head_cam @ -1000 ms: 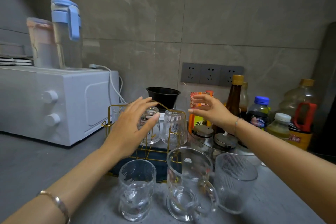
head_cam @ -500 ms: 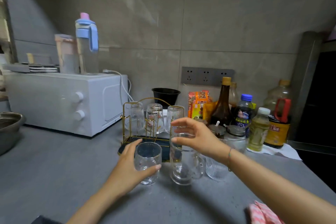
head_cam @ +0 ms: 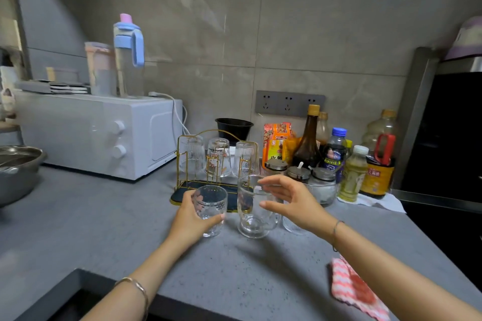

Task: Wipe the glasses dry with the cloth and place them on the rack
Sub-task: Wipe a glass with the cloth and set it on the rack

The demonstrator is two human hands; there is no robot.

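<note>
Right hand (head_cam: 294,203) is drawing back across the mug (head_cam: 254,219) rim since half a second ago; left hand (head_cam: 189,221) is keeping its grip on the small glass (head_cam: 211,212).

I am reading the small glass as upright on the grey counter (head_cam: 104,216), just in front of the rack (head_cam: 187,184), left fingers and thumb wrapping its wall. Right hand is hovering unclenched, fingers spread beside the mug's upper wall; contact I cannot tell. The mug is standing just right of the small glass. On the rack, three glasses (head_cam: 218,157) are sitting inverted. The cloth (head_cam: 352,289) is lying near the counter's right edge, beneath the right forearm. Right of the rack, bottles (head_cam: 307,143) are crowding; a white oven (head_cam: 78,133) is sitting left.
</note>
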